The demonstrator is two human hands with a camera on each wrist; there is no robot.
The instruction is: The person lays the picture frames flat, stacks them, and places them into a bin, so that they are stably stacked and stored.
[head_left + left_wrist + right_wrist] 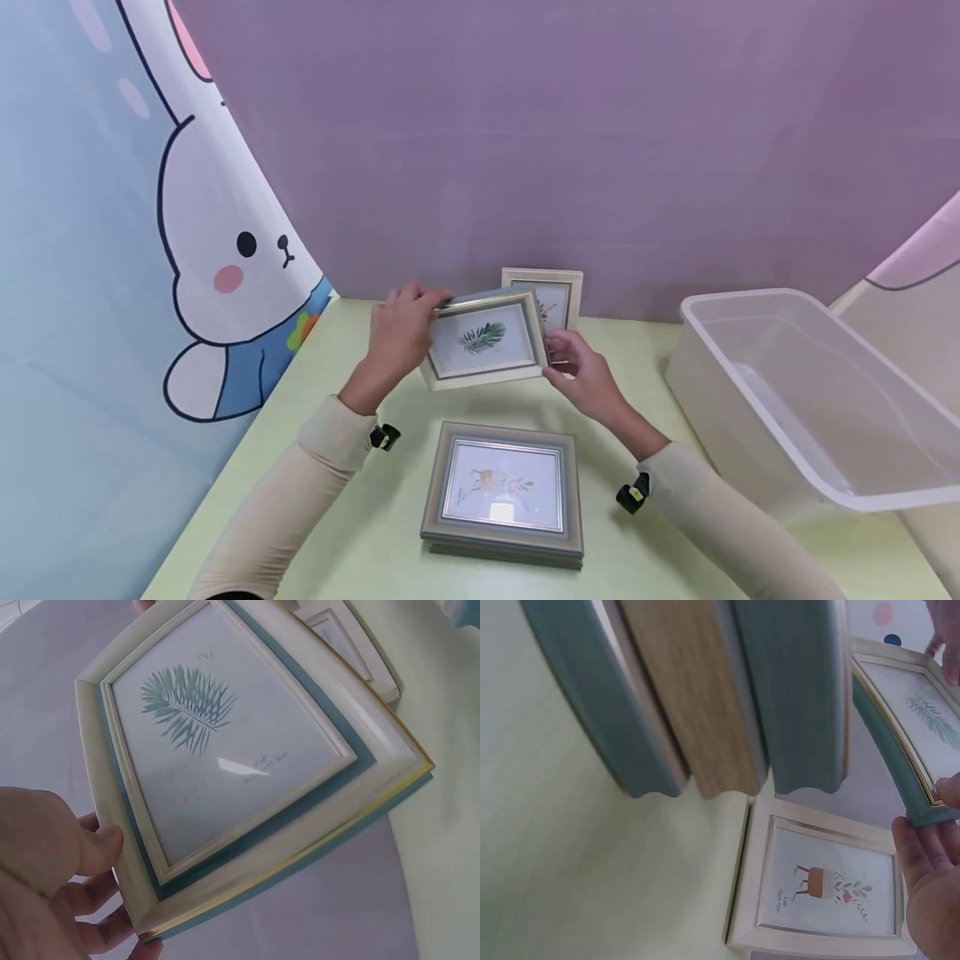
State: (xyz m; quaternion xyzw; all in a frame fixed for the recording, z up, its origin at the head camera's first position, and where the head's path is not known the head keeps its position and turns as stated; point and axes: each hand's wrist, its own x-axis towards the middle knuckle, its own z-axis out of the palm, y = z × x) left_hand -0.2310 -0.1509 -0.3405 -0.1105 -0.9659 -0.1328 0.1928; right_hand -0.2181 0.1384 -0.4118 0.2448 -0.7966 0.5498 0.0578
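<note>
A cream picture frame [487, 337] with a green leaf print is held up above the table, tilted, between both hands. My left hand [403, 332] grips its left end from the upper corner; in the left wrist view the thumb lies on the front border. At the right end, my right hand [588, 381] pinches the lower corner, thumb in front and fingers behind. The right wrist view shows the frame's blue-green side edge. Behind it, a smaller white frame [825, 946] with a potted flower print stands against the backdrop, partly hidden in the head view.
A stack of picture frames [504, 483] lies in the middle front of the table [337, 533], the top one grey with a plant print. On the right stands a translucent white plastic bin [738, 425]. A purple cloth backdrop [525, 150] rises behind the table.
</note>
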